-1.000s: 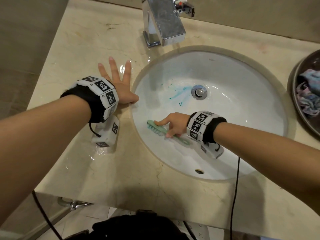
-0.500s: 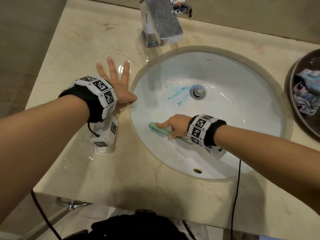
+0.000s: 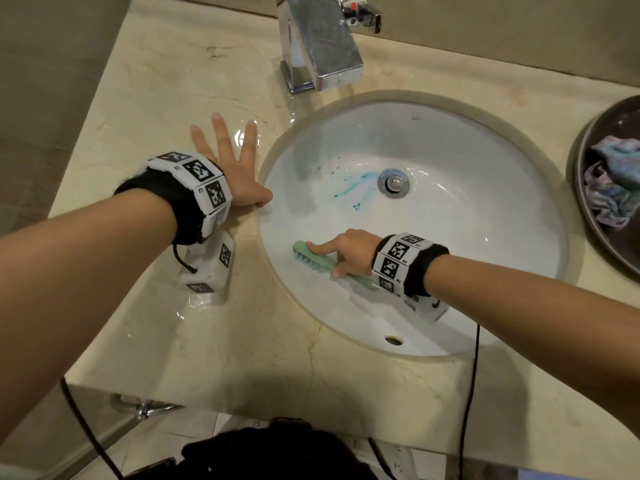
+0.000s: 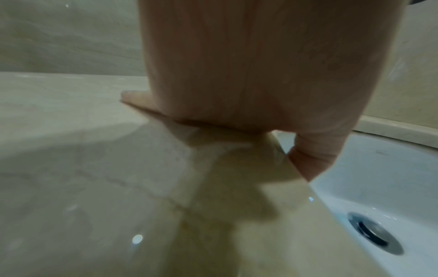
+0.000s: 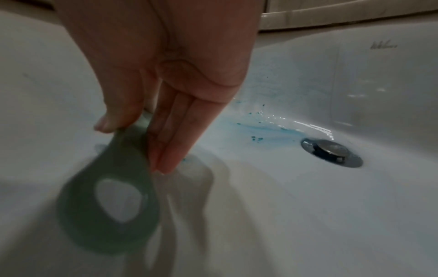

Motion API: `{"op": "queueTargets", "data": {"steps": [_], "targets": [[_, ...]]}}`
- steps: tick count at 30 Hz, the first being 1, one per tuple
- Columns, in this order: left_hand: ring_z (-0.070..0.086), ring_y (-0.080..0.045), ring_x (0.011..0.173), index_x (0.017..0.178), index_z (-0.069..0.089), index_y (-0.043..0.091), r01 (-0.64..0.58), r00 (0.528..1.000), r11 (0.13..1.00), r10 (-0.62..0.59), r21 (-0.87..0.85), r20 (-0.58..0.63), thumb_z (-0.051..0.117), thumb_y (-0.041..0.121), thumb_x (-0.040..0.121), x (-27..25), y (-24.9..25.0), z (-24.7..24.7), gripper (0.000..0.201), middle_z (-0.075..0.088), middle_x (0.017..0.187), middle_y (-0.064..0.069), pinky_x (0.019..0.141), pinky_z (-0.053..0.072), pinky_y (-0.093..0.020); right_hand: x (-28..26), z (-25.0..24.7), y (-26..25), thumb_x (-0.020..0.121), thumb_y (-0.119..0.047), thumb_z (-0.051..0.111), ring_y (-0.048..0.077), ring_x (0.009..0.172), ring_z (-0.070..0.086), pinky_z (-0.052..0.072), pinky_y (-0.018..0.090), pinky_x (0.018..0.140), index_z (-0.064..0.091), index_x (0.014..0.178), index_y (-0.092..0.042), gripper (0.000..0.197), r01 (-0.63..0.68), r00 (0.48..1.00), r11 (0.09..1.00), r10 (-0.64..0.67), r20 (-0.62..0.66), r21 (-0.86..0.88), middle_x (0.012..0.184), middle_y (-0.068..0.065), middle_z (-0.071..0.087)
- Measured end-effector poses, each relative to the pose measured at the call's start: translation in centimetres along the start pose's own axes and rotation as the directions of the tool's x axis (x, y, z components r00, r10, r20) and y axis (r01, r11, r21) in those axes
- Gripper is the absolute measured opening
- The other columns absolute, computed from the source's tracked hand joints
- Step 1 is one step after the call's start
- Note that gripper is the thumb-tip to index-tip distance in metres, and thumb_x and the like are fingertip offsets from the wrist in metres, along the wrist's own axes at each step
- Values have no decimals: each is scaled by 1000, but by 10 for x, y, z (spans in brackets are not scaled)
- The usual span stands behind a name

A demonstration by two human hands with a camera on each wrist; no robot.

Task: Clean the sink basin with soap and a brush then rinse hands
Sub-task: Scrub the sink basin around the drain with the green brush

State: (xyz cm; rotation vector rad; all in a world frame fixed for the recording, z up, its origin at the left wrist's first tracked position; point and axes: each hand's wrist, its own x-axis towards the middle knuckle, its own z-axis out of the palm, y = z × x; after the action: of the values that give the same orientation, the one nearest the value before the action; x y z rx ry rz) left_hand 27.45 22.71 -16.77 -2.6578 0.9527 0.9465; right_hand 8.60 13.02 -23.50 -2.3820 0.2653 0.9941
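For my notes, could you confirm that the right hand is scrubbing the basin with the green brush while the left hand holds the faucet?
Not quite: the left hand does not hold the faucet. It rests flat on the counter beside the basin, fingers spread, as the head view shows. The rest stands: the right hand holds the green brush against the basin wall.

Bathroom, white undermount sink basin (image 3: pixel 485 202), chrome faucet (image 3: pixel 318 46), beige marble vanity counter (image 3: pixel 156 81), tiled wall
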Motion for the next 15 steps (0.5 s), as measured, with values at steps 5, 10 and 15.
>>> {"op": "queueTargets", "data": {"steps": [5, 10, 15], "targets": [[-32, -48, 131, 141, -30, 33, 6, 1000, 1000, -5, -3, 17, 60, 38, 81, -2, 1, -2, 108, -41, 145, -14, 109, -5, -64, 0, -3, 3, 90, -21, 60, 27, 98, 59, 49, 34, 84, 20, 149, -30, 71, -44, 998, 995, 40, -53, -87, 111, 12, 63], [-31, -48, 131, 141, -30, 33, 8, 1000, 1000, -8, 2, 18, 59, 40, 82, -3, 1, -3, 108, -41, 145, -14, 109, -5, -64, 9, -5, -6, 87, -24, 64, 28, 102, 59, 47, 30, 82, 22, 149, -25, 75, -50, 990, 999, 48, -131, -9, 117, 13, 62], [-31, -48, 131, 141, -30, 33, 7, 1000, 1000, -7, 5, 17, 59, 40, 81, -3, 1, -3, 108, -41, 145, -14, 109, -4, -64, 4, 7, -1, 81, -28, 71, 23, 98, 61, 44, 26, 84, 31, 145, -33, 76, -31, 997, 983, 45, -70, 183, 110, 8, 68]]}}
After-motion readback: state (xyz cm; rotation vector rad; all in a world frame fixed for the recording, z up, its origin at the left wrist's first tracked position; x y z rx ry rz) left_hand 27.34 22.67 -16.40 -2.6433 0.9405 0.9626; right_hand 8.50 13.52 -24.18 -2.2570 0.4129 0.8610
